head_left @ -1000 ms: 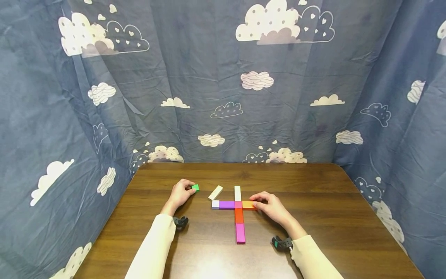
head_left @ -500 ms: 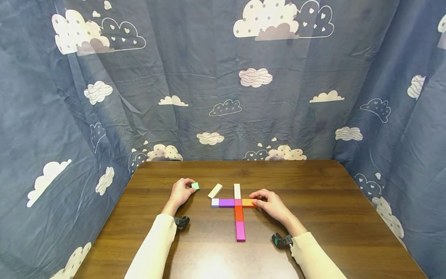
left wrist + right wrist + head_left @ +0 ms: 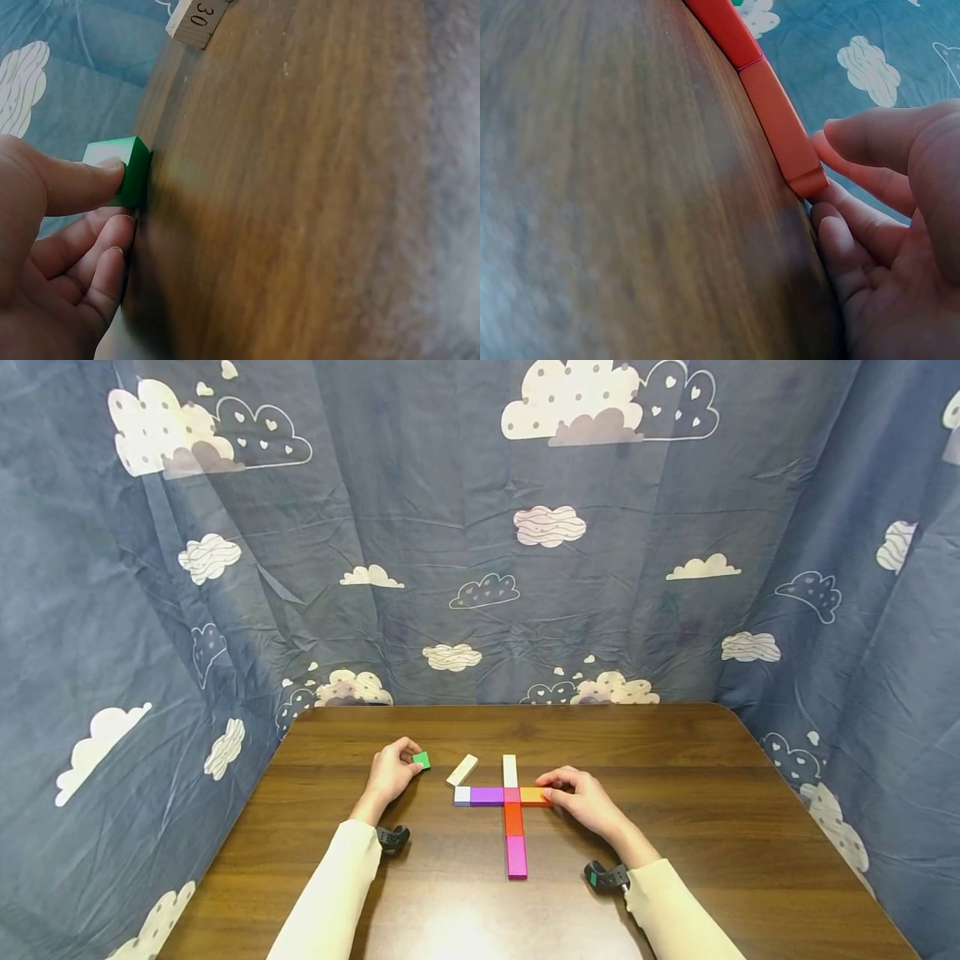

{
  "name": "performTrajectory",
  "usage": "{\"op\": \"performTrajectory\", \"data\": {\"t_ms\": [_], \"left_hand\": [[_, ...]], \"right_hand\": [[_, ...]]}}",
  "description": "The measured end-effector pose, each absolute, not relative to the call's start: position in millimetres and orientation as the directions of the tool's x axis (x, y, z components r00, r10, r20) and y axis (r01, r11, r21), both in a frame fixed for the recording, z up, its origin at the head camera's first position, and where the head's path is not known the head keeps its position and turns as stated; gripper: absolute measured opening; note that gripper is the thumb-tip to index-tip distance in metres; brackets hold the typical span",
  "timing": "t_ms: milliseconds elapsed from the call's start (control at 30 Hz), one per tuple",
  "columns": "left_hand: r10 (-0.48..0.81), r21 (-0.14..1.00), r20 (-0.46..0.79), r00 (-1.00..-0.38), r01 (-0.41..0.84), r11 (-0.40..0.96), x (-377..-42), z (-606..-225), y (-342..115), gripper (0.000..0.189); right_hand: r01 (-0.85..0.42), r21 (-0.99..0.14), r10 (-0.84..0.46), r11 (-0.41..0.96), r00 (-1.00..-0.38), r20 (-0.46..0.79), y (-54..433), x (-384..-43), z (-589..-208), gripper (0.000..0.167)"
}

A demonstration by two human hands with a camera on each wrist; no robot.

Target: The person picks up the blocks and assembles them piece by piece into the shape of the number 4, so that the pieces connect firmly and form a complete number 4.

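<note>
My left hand [image 3: 393, 772] pinches a small green block [image 3: 422, 761] near the table's left; in the left wrist view the thumb lies on its face and the index finger is largely hidden. At the right, my right hand [image 3: 585, 802] rests beside the outer end of an orange block [image 3: 533, 795], thumb and fingers apart and loosely bent. Orange, purple [image 3: 487, 796], red [image 3: 513, 817], magenta [image 3: 517, 857] and white blocks [image 3: 510, 770] lie flat, joined in a cross around a pink square [image 3: 512, 794]. A pale lilac block [image 3: 462, 793] ends its left arm.
A loose cream block [image 3: 462, 769] lies tilted between the green block and the cross; the left wrist view shows a block marked 30 [image 3: 196, 22]. The wooden table [image 3: 712, 827] ends at a blue cloud-patterned curtain [image 3: 420, 527].
The whole head view has shifted slightly upward. Both hands and the blocks keep nearly the same places; the left fingers have altered very slightly around the green block.
</note>
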State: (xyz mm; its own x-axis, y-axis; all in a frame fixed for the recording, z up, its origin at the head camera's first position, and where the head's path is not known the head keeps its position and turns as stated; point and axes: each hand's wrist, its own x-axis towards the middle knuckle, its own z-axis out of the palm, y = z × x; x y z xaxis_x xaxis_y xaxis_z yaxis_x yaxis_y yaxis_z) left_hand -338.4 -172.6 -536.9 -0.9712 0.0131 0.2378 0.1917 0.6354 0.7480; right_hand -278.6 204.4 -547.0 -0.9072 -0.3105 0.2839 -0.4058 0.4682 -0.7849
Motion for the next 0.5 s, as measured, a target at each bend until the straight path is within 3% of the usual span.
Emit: {"op": "performTrajectory", "data": {"t_ms": [233,500], "left_hand": [[-0.036,0.803,0.226,-0.974,0.165,0.573,-342.0,-538.5,-170.8,0.018],[-0.017,0.933,0.124,-0.992,0.110,0.344,-348.1,-532.9,-155.9,0.019]], "right_hand": [[-0.396,-0.789,-0.311,0.471,-0.911,0.271,206.4,-279.3,-547.5,0.019],[-0.404,-0.782,-0.314,0.474,-0.908,0.278,207.4,-279.9,-552.1,0.019]]}}
